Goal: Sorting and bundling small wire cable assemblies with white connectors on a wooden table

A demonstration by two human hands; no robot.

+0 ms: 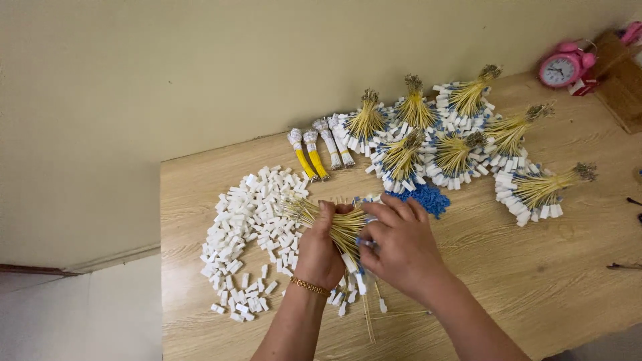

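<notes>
At lower centre of the frame, over the bench (535, 281): left hand (319, 251) and right hand (398, 244) both clasping a yellow wire bundle (341, 224), long axis slanting upper left to lower right, bare ends pointing upper left, beside loose white connectors (247, 227).

Two bare forearms, no sleeves in view. Left hand (319, 249): thin gold beaded bracelet (309, 287) snug round the wrist. Right hand (396, 242): no rings, watch or bracelet visible. Fingernails short, unpainted as far as can be told.
</notes>
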